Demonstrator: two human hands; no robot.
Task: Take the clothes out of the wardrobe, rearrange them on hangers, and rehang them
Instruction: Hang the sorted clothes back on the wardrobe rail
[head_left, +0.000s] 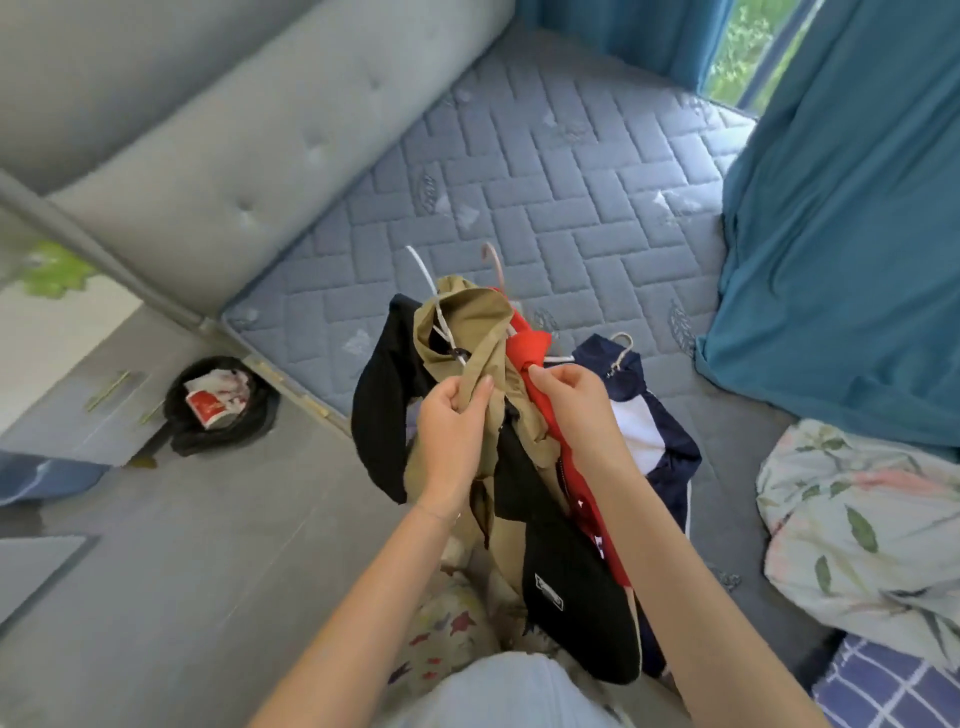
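Above the near edge of the quilted mattress (519, 156), your left hand (457, 431) curls its fingers round a fold of the khaki garment (467, 322) while your right hand (576, 410) pinches the red garment (530, 345) just beside it.

Centre frame, there's the khaki garment (467, 322), with a black garment (382, 395) draped on its left and a bright red garment (535, 348) on its right. Just right of those is a navy jacket (670, 457) with a white panel. Up top are a white hanger (423, 270) and a pale pink hanger (491, 257). The mattress (571, 171) is grey-blue, quilted in a herringbone brick pattern. There's a teal curtain (841, 234) at right. Lower right, white bedding (857, 509) is printed with green leaves and pink blooms, and a blue cloth (893, 686) is checked in white.
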